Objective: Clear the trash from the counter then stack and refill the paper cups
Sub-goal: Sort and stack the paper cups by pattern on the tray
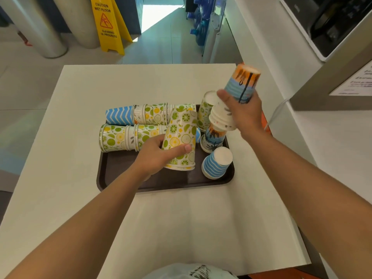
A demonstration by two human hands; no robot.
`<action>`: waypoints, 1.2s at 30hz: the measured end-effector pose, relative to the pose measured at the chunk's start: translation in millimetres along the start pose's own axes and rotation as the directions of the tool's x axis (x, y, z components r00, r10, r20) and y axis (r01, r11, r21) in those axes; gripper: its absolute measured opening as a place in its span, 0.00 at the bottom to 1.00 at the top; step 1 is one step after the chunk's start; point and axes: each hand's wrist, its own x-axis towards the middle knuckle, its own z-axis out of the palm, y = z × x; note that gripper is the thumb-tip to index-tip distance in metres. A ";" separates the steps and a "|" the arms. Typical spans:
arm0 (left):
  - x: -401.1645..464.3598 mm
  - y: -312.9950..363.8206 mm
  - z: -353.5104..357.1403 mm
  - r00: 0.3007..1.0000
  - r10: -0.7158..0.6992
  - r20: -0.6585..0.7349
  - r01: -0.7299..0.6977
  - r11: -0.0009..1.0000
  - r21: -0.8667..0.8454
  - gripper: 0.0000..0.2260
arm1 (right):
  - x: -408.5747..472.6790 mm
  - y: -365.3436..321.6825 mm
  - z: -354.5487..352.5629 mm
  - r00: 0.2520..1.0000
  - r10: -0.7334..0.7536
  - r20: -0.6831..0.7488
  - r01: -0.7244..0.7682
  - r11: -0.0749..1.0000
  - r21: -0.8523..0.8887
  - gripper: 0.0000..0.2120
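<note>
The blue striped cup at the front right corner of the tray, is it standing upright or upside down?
Upside down. The blue striped cup stands on the tray with its white closed base facing up and its wide rim down.

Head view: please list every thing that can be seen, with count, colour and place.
tray: one, dark brown, on the white counter
counter: one, white, under the tray
lying cup stacks: two, lime-and-lemon print, one with a blue zigzag end, at the tray's back left
striped cup: one, blue and white, upside down at the tray's right front
palm cup: one, blue and orange, upside down behind the striped cup
wet floor sign: one, yellow, on the floor beyond the counter
left hand: grips a citrus cup stack
right hand: grips a sunset cup stack, raised
</note>
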 end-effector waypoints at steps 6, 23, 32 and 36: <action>5.6 6.0 2.3 0.999 0.011 -0.043 -0.011 1.000 0.003 0.19 | -13.0 70.1 -0.8 0.983 0.140 0.119 -0.099 0.949 -0.300 0.39; 101.1 83.6 32.5 0.941 0.272 -0.202 -0.297 0.948 -0.110 0.29 | -1.5 53.9 -21.3 0.933 0.190 0.305 -0.048 0.907 -0.418 0.34; 153.4 69.0 69.9 0.953 0.301 -0.038 -0.291 0.942 0.168 0.36 | -3.4 57.0 -21.1 0.942 0.163 0.294 -0.006 0.883 -0.469 0.28; 156.8 60.1 72.2 0.965 0.261 0.006 -0.255 0.938 0.234 0.39 | -3.0 54.9 -21.1 0.942 0.173 0.289 -0.016 0.879 -0.476 0.31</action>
